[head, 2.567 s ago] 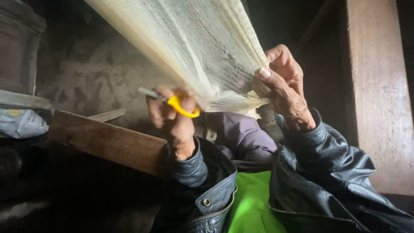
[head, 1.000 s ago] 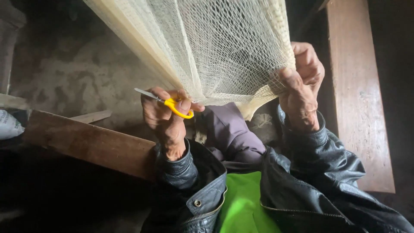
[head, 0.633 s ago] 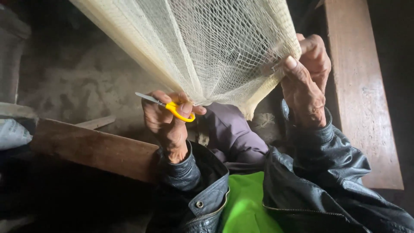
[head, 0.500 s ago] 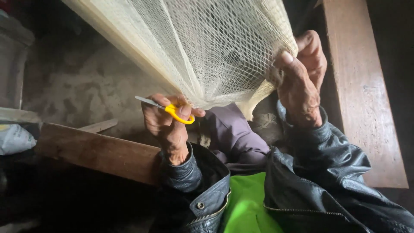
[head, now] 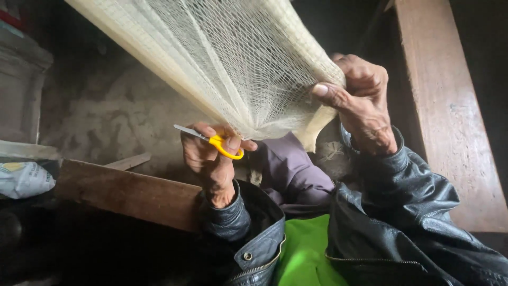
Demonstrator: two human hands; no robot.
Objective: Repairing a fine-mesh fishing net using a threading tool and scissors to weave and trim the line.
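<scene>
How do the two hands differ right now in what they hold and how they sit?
The left hand sits lower, under the net's edge, gripping small yellow-handled scissors whose blades point up-left; the right hand sits higher and holds no tool. The left hand is curled into a fist around the handle, while the right hand pinches the cream netting between thumb and fingers, bunching it. Both come out of black leather jacket sleeves.

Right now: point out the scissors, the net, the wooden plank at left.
scissors (head: 225, 147), head view, on the yellow handle loop.
net (head: 233, 58), head view, on the stretched mesh.
wooden plank (head: 127, 193), head view, on its broad face.
</scene>
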